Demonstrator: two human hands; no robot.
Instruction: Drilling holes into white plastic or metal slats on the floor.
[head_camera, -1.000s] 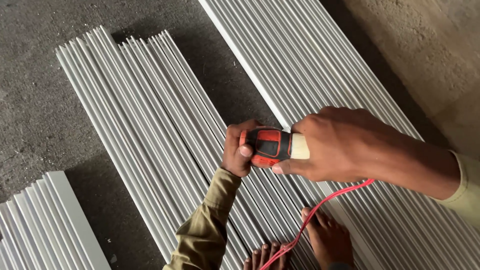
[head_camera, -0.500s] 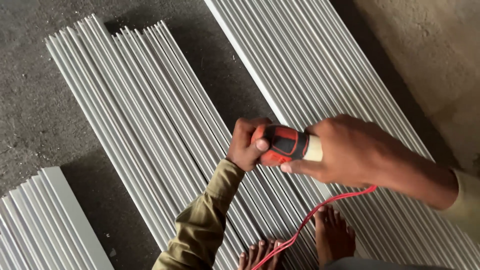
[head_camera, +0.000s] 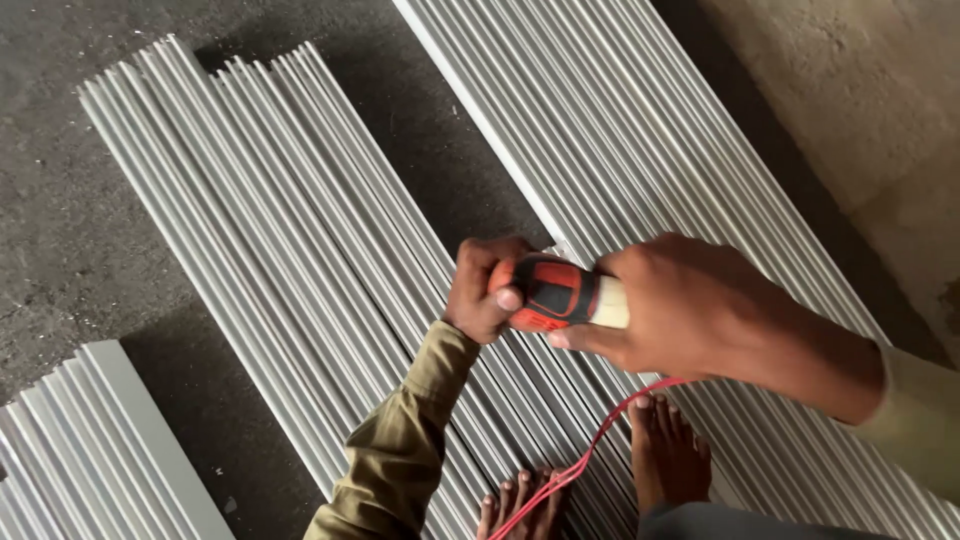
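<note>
Red-black power tool (head_camera: 548, 292), fingers of both hands curled tight around it.

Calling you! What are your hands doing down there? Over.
Left hand and right hand both gripping orange power tool. Tool over grey strips on floor. Red cord trails by bare feet.

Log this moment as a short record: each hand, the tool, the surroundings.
left hand: grips the front end of the tool
right hand: wraps the rear of the tool
tool: red-and-black power tool, red cord trailing down
under it: grey metal strips in rows on the concrete floor
bare feet: standing on the strips
</note>
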